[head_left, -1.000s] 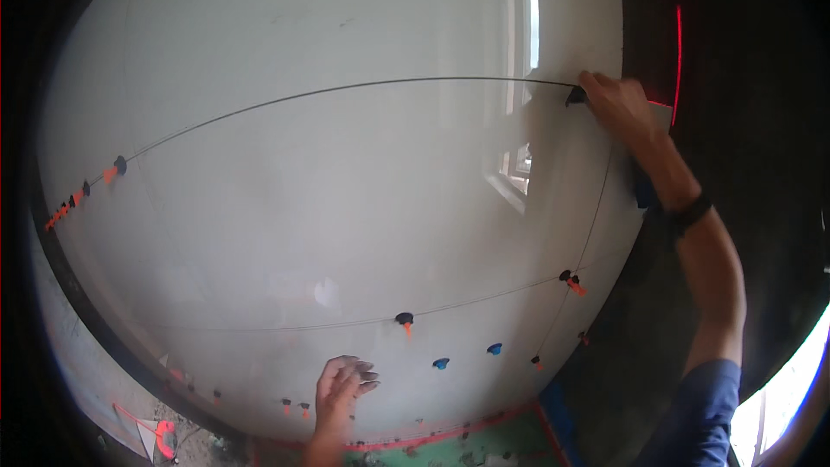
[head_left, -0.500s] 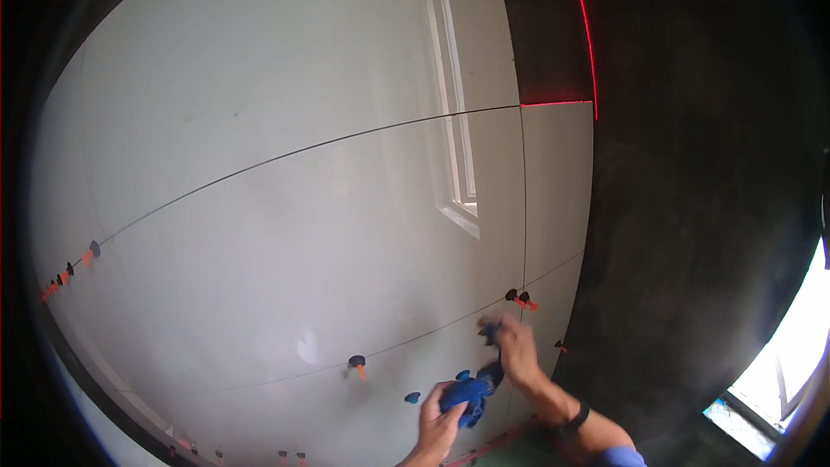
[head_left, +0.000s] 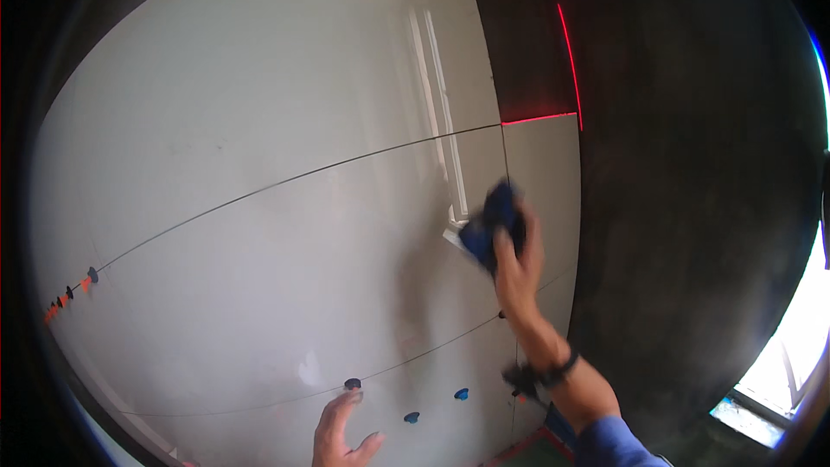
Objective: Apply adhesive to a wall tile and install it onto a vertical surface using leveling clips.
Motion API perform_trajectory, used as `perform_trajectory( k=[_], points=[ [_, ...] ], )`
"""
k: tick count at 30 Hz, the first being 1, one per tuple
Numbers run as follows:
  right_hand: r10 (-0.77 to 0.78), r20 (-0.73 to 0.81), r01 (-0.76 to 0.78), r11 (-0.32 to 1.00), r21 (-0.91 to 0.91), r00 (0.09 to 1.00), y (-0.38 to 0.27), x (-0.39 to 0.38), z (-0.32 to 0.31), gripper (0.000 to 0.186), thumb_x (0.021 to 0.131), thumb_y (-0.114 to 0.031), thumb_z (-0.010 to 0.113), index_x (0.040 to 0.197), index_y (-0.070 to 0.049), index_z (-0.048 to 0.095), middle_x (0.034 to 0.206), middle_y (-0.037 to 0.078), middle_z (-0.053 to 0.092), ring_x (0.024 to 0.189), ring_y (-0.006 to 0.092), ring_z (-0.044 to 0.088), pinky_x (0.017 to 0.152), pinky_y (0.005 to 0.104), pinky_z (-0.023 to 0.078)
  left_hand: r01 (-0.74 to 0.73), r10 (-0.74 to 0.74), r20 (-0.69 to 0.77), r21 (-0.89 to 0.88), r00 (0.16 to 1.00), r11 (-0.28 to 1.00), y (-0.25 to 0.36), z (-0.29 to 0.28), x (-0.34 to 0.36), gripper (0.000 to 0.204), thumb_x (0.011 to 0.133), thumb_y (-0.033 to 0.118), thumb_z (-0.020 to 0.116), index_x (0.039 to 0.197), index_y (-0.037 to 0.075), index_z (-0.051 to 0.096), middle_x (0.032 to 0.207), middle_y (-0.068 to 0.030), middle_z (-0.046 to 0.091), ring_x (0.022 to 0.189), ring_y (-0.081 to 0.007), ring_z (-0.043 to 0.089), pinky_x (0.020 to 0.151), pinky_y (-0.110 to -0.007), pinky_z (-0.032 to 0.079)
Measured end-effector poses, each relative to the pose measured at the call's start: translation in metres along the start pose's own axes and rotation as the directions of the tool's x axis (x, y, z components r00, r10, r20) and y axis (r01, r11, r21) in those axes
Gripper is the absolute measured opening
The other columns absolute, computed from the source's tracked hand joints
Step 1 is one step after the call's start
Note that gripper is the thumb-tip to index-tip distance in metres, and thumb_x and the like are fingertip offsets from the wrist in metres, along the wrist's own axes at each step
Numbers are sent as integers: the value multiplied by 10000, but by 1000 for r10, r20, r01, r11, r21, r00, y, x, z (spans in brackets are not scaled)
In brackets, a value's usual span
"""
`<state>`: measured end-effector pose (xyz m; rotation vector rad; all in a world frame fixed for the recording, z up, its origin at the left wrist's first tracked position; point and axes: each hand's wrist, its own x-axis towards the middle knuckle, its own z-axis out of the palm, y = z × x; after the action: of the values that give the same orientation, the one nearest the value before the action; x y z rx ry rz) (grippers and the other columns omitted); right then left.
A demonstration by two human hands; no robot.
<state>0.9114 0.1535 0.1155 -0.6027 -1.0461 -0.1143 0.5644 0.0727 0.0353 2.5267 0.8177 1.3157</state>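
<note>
Blue cloth point(head_left: 497, 223) is in front of the big shiny wall point(head_left: 259, 294), and my right hand point(head_left: 520, 275) grips it. My left hand point(head_left: 340, 437) is loosely spread near a small black knob point(head_left: 353, 383).

From my remote feed I see a dark-blue, blurred, cloth-like bundle point(head_left: 499, 207) right of centre — against glossy off-white wall panels point(head_left: 259, 294) crossed by thin dark lines point(head_left: 277, 183). Bright-red straight laser lines point(head_left: 570, 60) stripe the charcoal wall point(head_left: 683, 207), upper right. Lower centre: small round blue knobs point(head_left: 411, 418) — lower left, orange-and-black clips point(head_left: 90, 278).
</note>
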Motion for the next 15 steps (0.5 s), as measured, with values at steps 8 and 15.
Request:
perform_trajectory(
  k=[8, 15],
  points=[
    [-672, 50, 470, 462, -752, 739, 28, 240, 96, 543, 913, -255, 620, 1378, -15, 473, 1394, 301, 424, 1308, 548, 347, 1102, 585, 332, 464, -462, -39, 41, 886, 885, -40, -40, -94, 548, 870, 144, 731, 1351, -19, 526, 1322, -210, 589, 1233, -347, 556, 1054, -416, 427],
    [-739, 385, 510, -66, -858, 553, -15, 403, 158, 460, 944, -301, 543, 1315, -30, 552, 1281, 229, 553, 1217, 392, 492, 1051, 524, 388, 759, -735, -222, 38, 641, 650, -86, -64, -225, 516, 954, 331, 653, 1317, -23, 563, 1280, -200, 624, 1189, -315, 591, 1013, -429, 454]
  ],
)
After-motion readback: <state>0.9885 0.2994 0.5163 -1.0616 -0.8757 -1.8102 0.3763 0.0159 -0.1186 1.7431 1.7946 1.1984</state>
